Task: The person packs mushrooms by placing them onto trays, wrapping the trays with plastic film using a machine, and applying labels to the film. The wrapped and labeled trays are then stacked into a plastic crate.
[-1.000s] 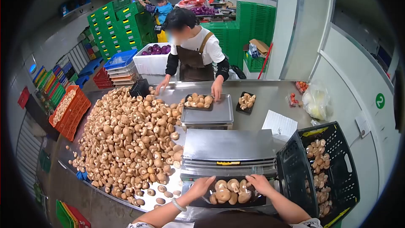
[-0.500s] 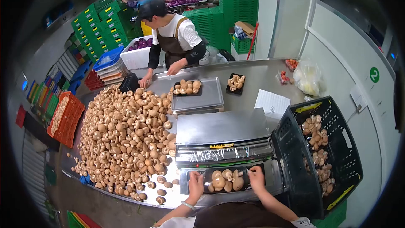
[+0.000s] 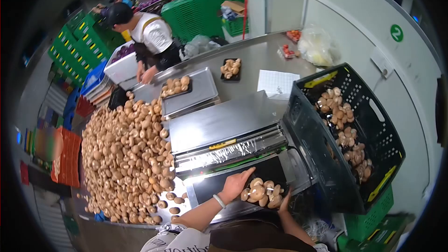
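Note:
A small black tray of brown mushrooms is tilted between my two hands, low in front of me. My left hand is at its left side, fingers extended along the upper left edge. At the right end my right hand grips the edge, with its fingers partly hidden under the tray. Just beyond lies the dark plate of a wrapping machine, which has a metal cover and a strip of clear film.
A large mushroom heap covers the table's left. On the right, a black crate contains packed mushrooms. A scale carries a mushroom tray; another tray and paper lie behind. A co-worker stands across the table.
My hands have lifted the mushroom tray off the machine's plate and brought it right and closer to me. The view has turned right. The co-worker's hands remain near the far end of the heap.

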A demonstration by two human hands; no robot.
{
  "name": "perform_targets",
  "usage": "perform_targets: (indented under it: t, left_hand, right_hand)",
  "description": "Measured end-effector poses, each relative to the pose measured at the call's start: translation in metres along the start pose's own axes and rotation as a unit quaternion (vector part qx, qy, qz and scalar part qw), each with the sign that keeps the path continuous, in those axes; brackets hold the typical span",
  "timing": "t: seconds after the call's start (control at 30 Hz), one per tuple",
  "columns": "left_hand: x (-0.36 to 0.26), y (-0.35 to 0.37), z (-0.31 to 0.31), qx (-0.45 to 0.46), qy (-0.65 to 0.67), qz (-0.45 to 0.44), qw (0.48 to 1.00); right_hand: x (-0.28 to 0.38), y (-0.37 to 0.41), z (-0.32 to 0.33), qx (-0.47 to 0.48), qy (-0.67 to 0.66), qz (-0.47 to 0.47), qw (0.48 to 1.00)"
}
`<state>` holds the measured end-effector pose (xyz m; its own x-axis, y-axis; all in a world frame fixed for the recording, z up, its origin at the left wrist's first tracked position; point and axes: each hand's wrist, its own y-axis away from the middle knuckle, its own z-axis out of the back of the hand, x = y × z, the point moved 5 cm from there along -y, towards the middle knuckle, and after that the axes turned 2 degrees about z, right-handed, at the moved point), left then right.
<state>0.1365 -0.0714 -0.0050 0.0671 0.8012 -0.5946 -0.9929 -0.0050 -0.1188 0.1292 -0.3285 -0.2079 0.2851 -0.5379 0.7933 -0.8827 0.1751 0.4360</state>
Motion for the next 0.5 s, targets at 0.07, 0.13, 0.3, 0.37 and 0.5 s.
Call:
perform_targets:
  t: [0.07,0.13,0.3,0.37,0.5]
  left_hand:
    - [-0.006,-0.008,-0.016,0.042,0.205,0.101,0.973]
    - [-0.061,-0.011,0.009,0.080,0.458,0.040,0.884]
    - [-0.132,0.016,0.049,0.263,0.672,0.003,0.692]
    - [-0.148,0.021,0.054,0.338,0.677,-0.030,0.653]
    - [-0.198,0.014,0.069,0.448,0.696,0.035,0.561]
  right_hand:
    - [0.011,0.032,-0.026,0.098,-0.025,-0.111,0.989]
    - [0.068,0.087,-0.070,0.238,-0.016,-0.211,0.948]
    - [0.220,0.191,-0.176,0.585,0.049,-0.232,0.775]
    - [0.253,0.192,-0.195,0.624,0.113,-0.200,0.747]
    - [0.310,0.130,-0.171,0.502,0.422,-0.176,0.734]
